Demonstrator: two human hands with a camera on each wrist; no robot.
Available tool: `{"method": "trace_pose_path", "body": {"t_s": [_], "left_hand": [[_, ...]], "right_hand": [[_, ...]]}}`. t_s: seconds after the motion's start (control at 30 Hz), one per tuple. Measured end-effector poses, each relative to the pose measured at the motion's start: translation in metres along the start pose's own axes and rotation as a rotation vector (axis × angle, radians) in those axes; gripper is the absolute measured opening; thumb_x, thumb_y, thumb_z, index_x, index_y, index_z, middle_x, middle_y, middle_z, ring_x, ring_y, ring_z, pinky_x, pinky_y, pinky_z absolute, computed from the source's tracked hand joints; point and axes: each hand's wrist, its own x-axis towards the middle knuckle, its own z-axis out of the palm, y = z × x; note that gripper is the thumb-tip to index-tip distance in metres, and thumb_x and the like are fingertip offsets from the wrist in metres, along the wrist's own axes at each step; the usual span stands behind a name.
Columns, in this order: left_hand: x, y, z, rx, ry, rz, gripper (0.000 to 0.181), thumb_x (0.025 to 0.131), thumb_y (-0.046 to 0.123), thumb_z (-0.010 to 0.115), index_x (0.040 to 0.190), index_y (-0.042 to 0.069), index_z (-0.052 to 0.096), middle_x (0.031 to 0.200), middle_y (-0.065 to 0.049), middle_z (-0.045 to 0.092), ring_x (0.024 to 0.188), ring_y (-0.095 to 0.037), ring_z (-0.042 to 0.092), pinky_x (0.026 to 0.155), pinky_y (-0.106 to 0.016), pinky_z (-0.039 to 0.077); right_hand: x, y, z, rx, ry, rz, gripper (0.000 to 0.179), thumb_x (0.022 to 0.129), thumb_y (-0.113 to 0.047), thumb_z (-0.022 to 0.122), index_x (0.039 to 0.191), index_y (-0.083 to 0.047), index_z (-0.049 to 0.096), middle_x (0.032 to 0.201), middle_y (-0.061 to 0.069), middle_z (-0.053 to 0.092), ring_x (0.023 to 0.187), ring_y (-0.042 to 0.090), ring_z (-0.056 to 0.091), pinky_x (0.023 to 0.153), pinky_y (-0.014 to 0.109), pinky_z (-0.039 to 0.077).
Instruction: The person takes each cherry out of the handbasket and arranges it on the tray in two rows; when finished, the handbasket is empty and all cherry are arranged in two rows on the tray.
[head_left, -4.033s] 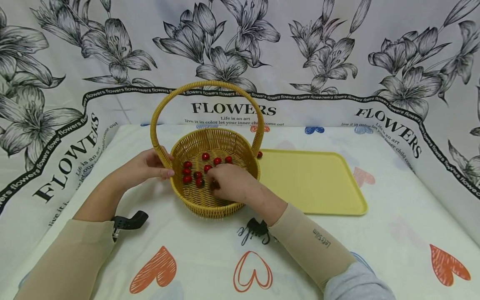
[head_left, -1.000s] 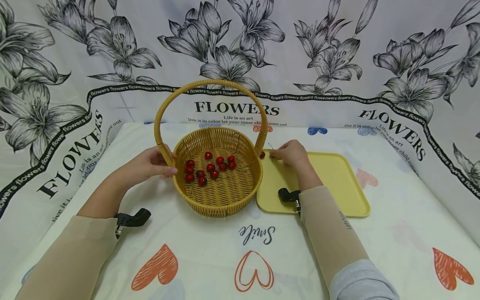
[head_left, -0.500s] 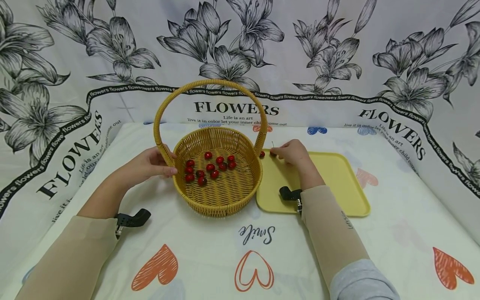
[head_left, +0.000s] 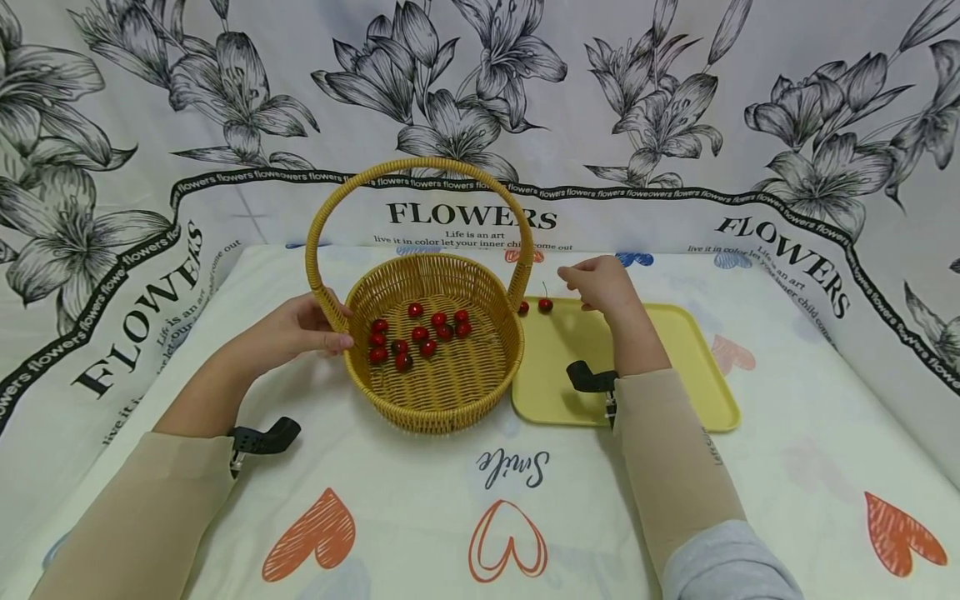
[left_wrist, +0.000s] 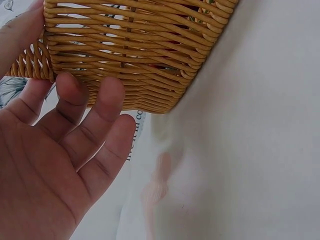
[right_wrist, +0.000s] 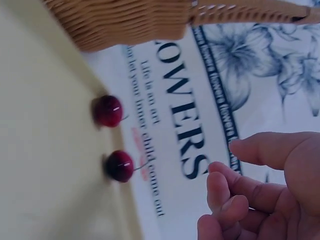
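A woven yellow-brown basket with a tall arched handle stands mid-table, holding several dark red cherries. My left hand grips the basket's left side at the foot of the handle. In the left wrist view that hand has its thumb and a finger at the handle's base, other fingertips against the weave. Two cherries lie along the far left edge of the yellow tray; the nearer one to my right hand is a stemmed cherry. That hand hovers over the tray's far edge, thumb and fingertips apart, holding nothing.
The tray lies right beside the basket. A white cloth printed with hearts covers the table. Behind it hangs a flower-printed cloth. Black camera mounts stick out from both wrists.
My right hand went from inside the basket to the tray, set a stemmed cherry beside the other one, let go and drew back to the right. The left hand stays on the basket.
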Motion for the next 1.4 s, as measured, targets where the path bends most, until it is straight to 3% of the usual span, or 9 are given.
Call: {"method": "trace_pose_path", "body": {"t_s": [0.07,0.2,0.33,0.57,0.77,1.03,1.17,1.33,1.4], "left_hand": [[0.0,0.0,0.0,0.003,0.0,0.005,0.043,0.094,0.006,0.074,0.126,-0.007,0.05,0.1,-0.009,0.069,0.085,-0.021,0.064,0.079,-0.034,0.057],[0.0,-0.001,-0.001,0.005,0.002,0.01,0.042,0.094,0.007,0.075,0.126,-0.006,0.051,0.1,-0.008,0.069,0.085,-0.022,0.064,0.079,-0.034,0.057],[0.0,-0.002,-0.001,0.008,0.008,0.007,0.042,0.094,0.007,0.075,0.126,-0.007,0.051,0.101,-0.008,0.069,0.086,-0.021,0.065,0.079,-0.034,0.057],[-0.001,0.0,-0.001,0.029,0.018,-0.013,0.045,0.094,0.01,0.076,0.127,-0.005,0.05,0.105,-0.011,0.067,0.089,-0.021,0.064,0.081,-0.032,0.056],[0.0,0.001,-0.001,0.029,0.014,-0.002,0.043,0.094,0.009,0.075,0.127,-0.006,0.05,0.105,-0.01,0.068,0.09,-0.021,0.065,0.081,-0.03,0.056],[-0.001,0.0,0.0,0.013,0.016,0.013,0.042,0.094,0.007,0.074,0.126,-0.006,0.05,0.102,-0.007,0.069,0.088,-0.02,0.065,0.08,-0.029,0.056],[-0.001,-0.001,0.0,0.005,0.012,0.02,0.041,0.094,0.006,0.074,0.125,-0.007,0.05,0.101,-0.007,0.069,0.086,-0.02,0.065,0.08,-0.031,0.057],[-0.001,0.0,0.0,-0.017,0.014,0.006,0.042,0.094,0.005,0.074,0.126,-0.008,0.049,0.1,-0.007,0.069,0.085,-0.02,0.066,0.079,-0.033,0.058],[-0.001,-0.001,0.001,-0.033,0.013,-0.005,0.042,0.094,0.004,0.074,0.126,-0.008,0.049,0.1,-0.007,0.069,0.086,-0.02,0.066,0.079,-0.033,0.058]], "right_hand": [[-0.006,-0.007,-0.005,0.025,0.002,-0.01,0.049,0.103,-0.042,0.059,0.133,-0.004,0.065,0.127,0.016,0.062,0.094,0.027,0.056,0.094,0.047,0.053],[-0.019,-0.019,-0.012,0.076,0.007,-0.058,0.046,0.102,-0.044,0.061,0.129,-0.007,0.068,0.121,0.012,0.062,0.069,0.017,0.043,0.09,0.043,0.053],[-0.034,-0.033,-0.017,0.121,0.002,-0.115,0.044,0.101,-0.045,0.063,0.127,-0.011,0.069,0.118,0.01,0.063,0.064,0.015,0.043,0.088,0.039,0.053],[-0.06,-0.052,-0.018,0.186,0.013,-0.234,0.04,0.098,-0.045,0.068,0.119,-0.011,0.072,0.106,0.008,0.064,0.078,0.02,0.053,0.081,0.038,0.053],[-0.078,-0.066,-0.009,0.181,-0.026,-0.314,0.034,0.099,-0.041,0.068,0.115,-0.011,0.075,0.108,0.008,0.061,0.088,0.027,0.052,0.082,0.043,0.05],[-0.077,-0.074,0.027,0.111,-0.159,-0.439,0.024,0.099,-0.033,0.07,0.108,-0.011,0.075,0.101,0.009,0.064,0.075,0.024,0.056,0.065,0.033,0.051],[-0.07,-0.072,0.055,0.038,-0.211,-0.526,0.019,0.099,-0.029,0.071,0.106,-0.013,0.076,0.098,0.004,0.066,0.083,0.023,0.055,0.068,0.034,0.049],[-0.06,-0.068,0.093,-0.025,-0.3,-0.569,0.021,0.099,-0.029,0.07,0.113,-0.013,0.074,0.099,0.002,0.065,0.089,0.023,0.057,0.072,0.033,0.049],[-0.056,-0.063,0.105,-0.104,-0.345,-0.592,0.025,0.1,-0.029,0.069,0.118,-0.012,0.073,0.102,0.003,0.066,0.09,0.02,0.057,0.074,0.031,0.049]]}}
